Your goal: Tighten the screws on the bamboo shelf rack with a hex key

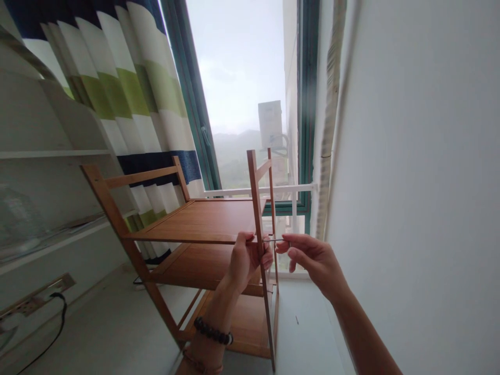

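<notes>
A brown wooden shelf rack [203, 219] with several tiers stands in front of me. My left hand [248, 258] is closed round its right front post, at the corner of the top shelf board. In my right hand [310, 255], pinched between thumb and fingers, is a thin metal hex key [278, 240]. Its long end points left and meets the outer side of the post at the board's height. Whether it sits in a screw head is too small to tell.
Behind the rack is a window with a green frame [308, 104] and a white rail [234, 192]. Striped curtains [128, 94] hang at the left, beside a white shelf unit [54, 154]. A power strip [37, 297] with a black cord lies low left. A white wall [422, 156] stands close on the right. A small thin object [297, 320] lies on the floor.
</notes>
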{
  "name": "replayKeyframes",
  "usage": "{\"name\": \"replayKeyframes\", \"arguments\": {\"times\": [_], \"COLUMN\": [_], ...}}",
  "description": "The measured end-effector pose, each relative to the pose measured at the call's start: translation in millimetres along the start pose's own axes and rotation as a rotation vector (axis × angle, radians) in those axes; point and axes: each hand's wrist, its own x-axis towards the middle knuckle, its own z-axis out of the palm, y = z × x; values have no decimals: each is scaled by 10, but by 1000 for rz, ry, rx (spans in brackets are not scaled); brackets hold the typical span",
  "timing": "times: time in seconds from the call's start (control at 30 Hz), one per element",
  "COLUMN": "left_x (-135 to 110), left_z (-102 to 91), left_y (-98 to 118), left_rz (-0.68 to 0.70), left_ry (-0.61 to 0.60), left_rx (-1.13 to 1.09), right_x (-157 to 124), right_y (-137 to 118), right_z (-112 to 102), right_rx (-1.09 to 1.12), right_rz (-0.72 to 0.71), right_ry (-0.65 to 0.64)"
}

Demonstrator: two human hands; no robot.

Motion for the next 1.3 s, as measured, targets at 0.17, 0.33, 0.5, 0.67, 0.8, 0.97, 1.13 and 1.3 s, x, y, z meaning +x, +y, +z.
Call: {"name": "replayKeyframes", "arguments": {"times": [0.17, 0.33, 0.5, 0.67, 0.8, 0.97, 1.13, 1.3], "left_x": [-6, -6, 2, -26, -25, -15, -35, -29], "left_z": [6, -2, 21, 58, 49, 52, 73, 42], "left_y": [0, 9, 15, 27, 21, 17, 30, 19], "left_rz": [-4, -53, -83, -90, -80, -61, -42, -52], "left_ry": [18, 23, 53, 66, 46, 72, 64, 53], "left_rx": [5, 30, 1, 5, 11, 7, -2, 24], "right_x": [3, 108, 190, 137, 94, 19, -22, 24], "right_y": [65, 29, 6, 118, 182, 95, -11, -41], "right_z": [-30, 95, 162, 112, 58, 74, 131, 88], "right_rx": [0, -48, 376, 352, 133, -48, 168, 132], "right_rz": [-27, 60, 300, 119, -5, 93, 353, 237], "right_ry": [34, 181, 157, 145, 166, 204, 105, 97]}}
